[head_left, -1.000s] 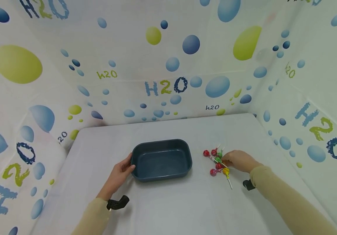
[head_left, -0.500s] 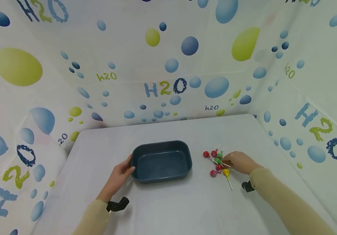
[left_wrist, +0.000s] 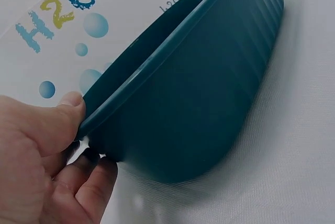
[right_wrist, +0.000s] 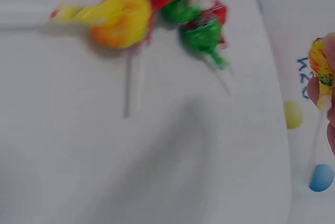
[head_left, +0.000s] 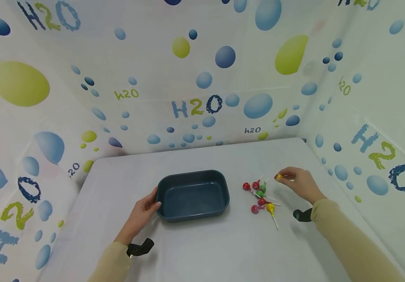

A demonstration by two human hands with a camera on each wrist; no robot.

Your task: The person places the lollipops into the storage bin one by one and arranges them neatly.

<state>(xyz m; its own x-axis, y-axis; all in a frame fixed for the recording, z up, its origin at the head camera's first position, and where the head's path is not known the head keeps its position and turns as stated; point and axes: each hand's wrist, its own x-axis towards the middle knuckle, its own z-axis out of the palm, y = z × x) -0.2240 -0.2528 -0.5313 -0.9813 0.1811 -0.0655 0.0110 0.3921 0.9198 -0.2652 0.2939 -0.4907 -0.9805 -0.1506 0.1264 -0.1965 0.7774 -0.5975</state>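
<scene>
Plainly, the head view shows a dark blue-green dish [head_left: 192, 197] on a white table [head_left: 195, 250], with the person's left hand [head_left: 141, 209] at its left end. That hand is half closed, gripping the dish between thumb and fingers. Well apart from the dish, to its right, the right hand [head_left: 298, 182] pinches a yellow and red lollipop [head_left: 278, 177] above the table, fingertips brought together with the thumb. Between the dish and that hand, a little nearer the person, lie more lollipops: three red ones [head_left: 246, 186], two green ones [head_left: 262, 188], a purple one [head_left: 255, 209] and a yellow one [head_left: 270, 208], their sticks pointing various ways. Behind the dish hangs a white cloth [head_left: 146, 47] printed with drops and H2O lettering.

From the left wrist, the thumb [left_wrist: 70, 110] lies on the rim of the dish, and bent fingers [left_wrist: 98, 182] sit below it; I cannot tell whether that end is raised.

From the right wrist, the held lollipop's stick points downward, and much of the hand is cut off. The loose lollipops look blurred.
</scene>
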